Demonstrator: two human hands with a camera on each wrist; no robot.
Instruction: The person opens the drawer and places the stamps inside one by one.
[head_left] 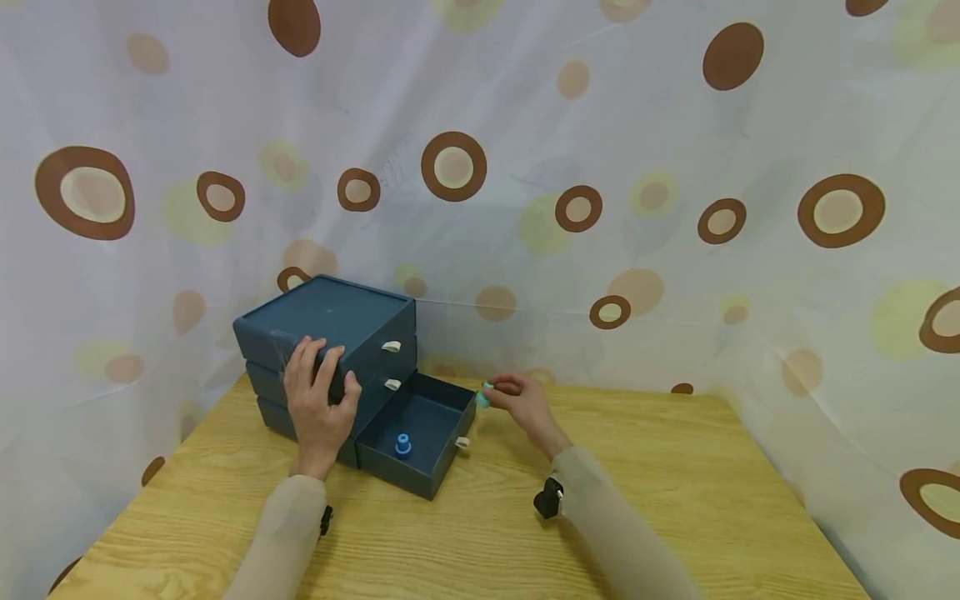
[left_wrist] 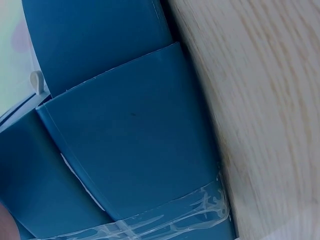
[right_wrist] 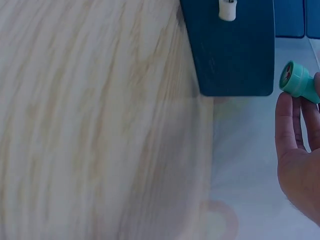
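Note:
A dark blue three-tier drawer unit (head_left: 337, 310) stands on the table, its bottom drawer (head_left: 442, 392) pulled out to the right. Inside that drawer a small blue stamp (head_left: 402, 446) stands upright. My left hand (head_left: 321, 408) rests with spread fingers against the unit's near side and top edge; only a fingertip (left_wrist: 7, 225) shows in the left wrist view. Just beyond the open drawer's far right corner, my right hand (head_left: 522, 407) pinches a teal stamp (right_wrist: 296, 80) between thumb and fingers. Its round end, with a dark red pattern, shows in the right wrist view.
White loop tabs (head_left: 392, 346) stick out from the drawer fronts. Clear tape (left_wrist: 175, 215) runs across the unit's side. The wood-grain table (head_left: 637, 467) extends to the right, and a dotted curtain (head_left: 510, 275) hangs behind it.

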